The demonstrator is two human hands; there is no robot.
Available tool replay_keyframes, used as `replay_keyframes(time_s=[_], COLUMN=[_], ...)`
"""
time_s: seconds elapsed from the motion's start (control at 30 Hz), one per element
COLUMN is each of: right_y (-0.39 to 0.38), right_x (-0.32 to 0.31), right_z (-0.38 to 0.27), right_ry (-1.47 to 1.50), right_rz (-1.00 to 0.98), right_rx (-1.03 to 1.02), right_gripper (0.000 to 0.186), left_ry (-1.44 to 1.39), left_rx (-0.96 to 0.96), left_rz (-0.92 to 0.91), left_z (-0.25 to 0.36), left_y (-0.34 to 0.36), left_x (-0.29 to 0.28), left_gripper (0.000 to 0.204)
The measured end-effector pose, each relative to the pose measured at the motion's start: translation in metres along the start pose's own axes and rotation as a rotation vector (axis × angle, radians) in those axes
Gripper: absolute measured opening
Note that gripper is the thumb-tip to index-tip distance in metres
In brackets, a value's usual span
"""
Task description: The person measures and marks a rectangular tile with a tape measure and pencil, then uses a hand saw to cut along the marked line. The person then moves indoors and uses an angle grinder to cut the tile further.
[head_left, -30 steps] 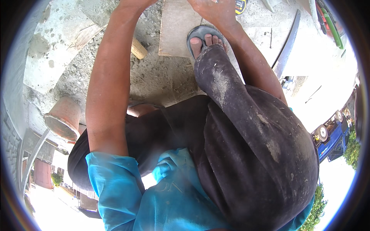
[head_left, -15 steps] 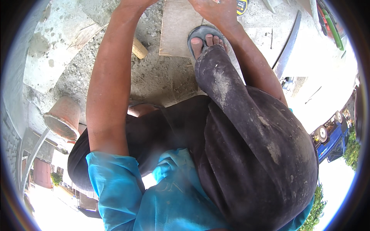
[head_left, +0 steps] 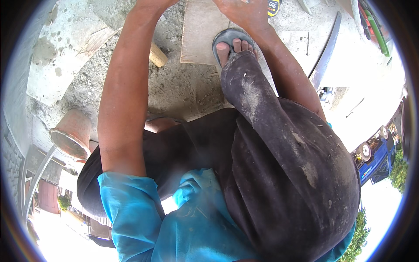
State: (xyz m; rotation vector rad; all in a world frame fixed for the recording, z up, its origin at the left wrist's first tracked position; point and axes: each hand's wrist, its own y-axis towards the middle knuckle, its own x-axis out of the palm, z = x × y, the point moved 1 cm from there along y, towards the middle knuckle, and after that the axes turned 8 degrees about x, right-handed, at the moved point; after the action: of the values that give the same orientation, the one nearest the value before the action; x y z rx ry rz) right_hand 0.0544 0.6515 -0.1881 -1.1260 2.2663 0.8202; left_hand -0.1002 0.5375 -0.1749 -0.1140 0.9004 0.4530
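Note:
My left hand (head_left: 156, 3) reaches to the top edge of the view, where its fingers are cut off. My right hand (head_left: 244, 12) is also at the top edge, above my sandalled foot, and what its fingers do is out of sight. Close beside the right hand is a yellow and black tape measure (head_left: 273, 7), partly cropped. Between the hands lies a flat pale wooden board (head_left: 201, 35), its near corner by the sandal (head_left: 217, 49). Next to my left forearm a round wooden handle end (head_left: 158, 56) rests on the gritty ground.
A dusty reddish bucket (head_left: 70, 131) lies tilted at the left. Flat grey sheets (head_left: 61, 56) cover the ground there. At the right are a long dark curved strip (head_left: 328, 46), green and red tool handles (head_left: 378, 32), and a blue vehicle (head_left: 375, 163) beyond.

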Motion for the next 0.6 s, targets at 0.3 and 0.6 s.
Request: replay_keyframes(time_s=[0.3, 0.6], right_y=[-0.002, -0.014], right_x=[0.003, -0.022], right_z=[0.002, 0.007], right_ry=[0.005, -0.001], right_rz=[0.013, 0.074], right_rx=[-0.008, -0.002], right_gripper=[0.009, 0.016], left_ry=[-0.009, -0.014], left_rx=[0.021, 0.020], left_rz=[0.002, 0.020], left_z=[-0.002, -0.002], left_y=[-0.001, -0.001], left_x=[0.003, 0.002], left_gripper=[0.009, 0.010])
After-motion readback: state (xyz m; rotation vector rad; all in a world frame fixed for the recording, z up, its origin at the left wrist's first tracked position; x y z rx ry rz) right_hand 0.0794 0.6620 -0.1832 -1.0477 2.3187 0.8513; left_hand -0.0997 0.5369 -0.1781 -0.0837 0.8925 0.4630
